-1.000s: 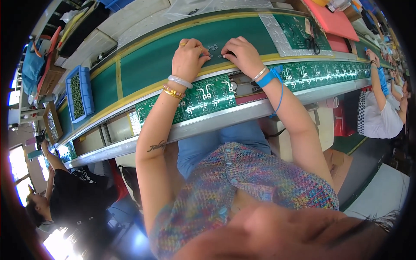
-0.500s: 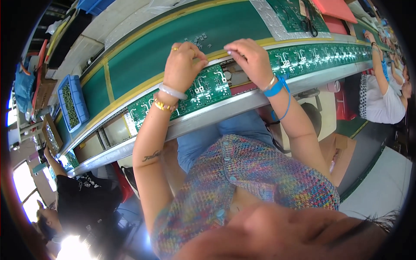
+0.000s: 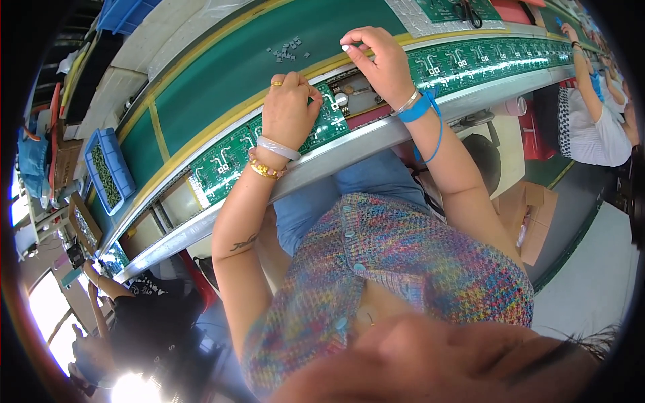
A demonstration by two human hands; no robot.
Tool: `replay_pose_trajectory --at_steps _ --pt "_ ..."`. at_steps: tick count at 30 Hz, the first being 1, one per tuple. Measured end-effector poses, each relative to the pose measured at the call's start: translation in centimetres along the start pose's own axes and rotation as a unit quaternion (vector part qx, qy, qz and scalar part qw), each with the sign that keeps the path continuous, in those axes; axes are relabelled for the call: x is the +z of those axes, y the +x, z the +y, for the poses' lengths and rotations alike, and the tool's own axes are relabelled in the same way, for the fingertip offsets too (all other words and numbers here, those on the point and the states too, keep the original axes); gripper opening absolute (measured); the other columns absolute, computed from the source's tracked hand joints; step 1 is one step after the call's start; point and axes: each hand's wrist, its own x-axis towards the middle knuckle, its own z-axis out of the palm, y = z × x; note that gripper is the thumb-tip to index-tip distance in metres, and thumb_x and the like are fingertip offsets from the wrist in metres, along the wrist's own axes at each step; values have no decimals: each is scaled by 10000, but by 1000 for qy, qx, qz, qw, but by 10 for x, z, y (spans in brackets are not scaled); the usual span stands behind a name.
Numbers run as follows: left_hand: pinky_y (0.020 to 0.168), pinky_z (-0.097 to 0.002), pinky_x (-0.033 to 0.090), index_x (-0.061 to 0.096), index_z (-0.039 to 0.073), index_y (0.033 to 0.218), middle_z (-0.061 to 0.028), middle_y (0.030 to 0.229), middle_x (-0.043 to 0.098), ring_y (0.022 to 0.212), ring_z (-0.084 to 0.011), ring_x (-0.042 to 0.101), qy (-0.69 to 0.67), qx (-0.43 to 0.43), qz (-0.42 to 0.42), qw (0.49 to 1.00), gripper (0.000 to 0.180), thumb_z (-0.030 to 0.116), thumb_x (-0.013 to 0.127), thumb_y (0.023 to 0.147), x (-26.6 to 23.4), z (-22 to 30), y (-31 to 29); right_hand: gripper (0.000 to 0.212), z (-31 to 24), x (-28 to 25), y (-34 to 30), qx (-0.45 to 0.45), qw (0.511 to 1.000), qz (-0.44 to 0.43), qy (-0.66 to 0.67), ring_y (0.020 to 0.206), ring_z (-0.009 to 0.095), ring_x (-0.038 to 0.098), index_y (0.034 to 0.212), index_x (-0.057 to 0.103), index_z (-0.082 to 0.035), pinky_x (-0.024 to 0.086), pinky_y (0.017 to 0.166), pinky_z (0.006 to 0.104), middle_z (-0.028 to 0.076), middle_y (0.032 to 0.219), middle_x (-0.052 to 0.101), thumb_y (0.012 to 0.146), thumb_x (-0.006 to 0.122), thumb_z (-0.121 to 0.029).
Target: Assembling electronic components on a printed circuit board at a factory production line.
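Note:
My left hand (image 3: 289, 111) is over a green circuit board (image 3: 329, 127) in the rail, its fingers bent down onto the board. Its fingertips are mostly hidden behind the knuckles, so whatever they pinch cannot be made out. My right hand (image 3: 386, 70) hovers above the gap in the rail to the right of that board. Its thumb and index finger come close together, and any small part between them is too tiny to name. Beyond my hands, several small grey components (image 3: 289, 48) lie scattered on the green mat (image 3: 222, 70). A blue wrist strap (image 3: 418, 111) circles my right wrist.
A row of green boards (image 3: 480, 60) runs right along the metal rail (image 3: 363, 142). At left stands a blue bin (image 3: 107, 171) of small dark parts. Scissors (image 3: 469, 13) lie at the back. Co-workers sit at both ends, one in a black shirt (image 3: 158, 322).
My left hand has dropped closer to the board, its fingers now pointing down at it. My right hand has lifted away from it, farther back. The co-worker at left has shifted.

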Motion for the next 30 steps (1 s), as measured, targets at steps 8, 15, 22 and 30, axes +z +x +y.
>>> replay_pose_trajectory --at_steps 8,15,22,30 --pt "760 -381 449 661 63 728 -74 860 565 873 -296 516 7 2 12 1000 56 92 686 686 2 -6 -2 119 -2 4 -3 11 1000 -20 -14 743 156 584 928 621 -74 476 669 261 24 869 619 810 634 -71" --pt "736 -381 465 661 68 670 -85 826 567 848 -294 532 1 13 39 999 32 72 690 659 1 -12 -5 118 -8 10 -5 23 999 -26 -6 748 153 609 930 621 -68 486 662 254 41 855 608 813 639 -60" --pt "766 -381 449 669 60 733 -77 862 578 877 -299 520 -12 6 20 1000 62 98 688 688 -1 -14 -6 104 -7 14 -5 20 1000 -9 3 742 191 590 888 625 -93 492 629 298 18 804 627 788 652 -85" --pt "730 -380 468 690 93 703 -63 815 594 841 -286 542 -32 19 11 999 59 124 720 662 -6 -18 -5 103 -7 14 -8 32 999 -33 12 748 198 593 876 631 -102 483 620 307 18 795 629 779 665 -100"
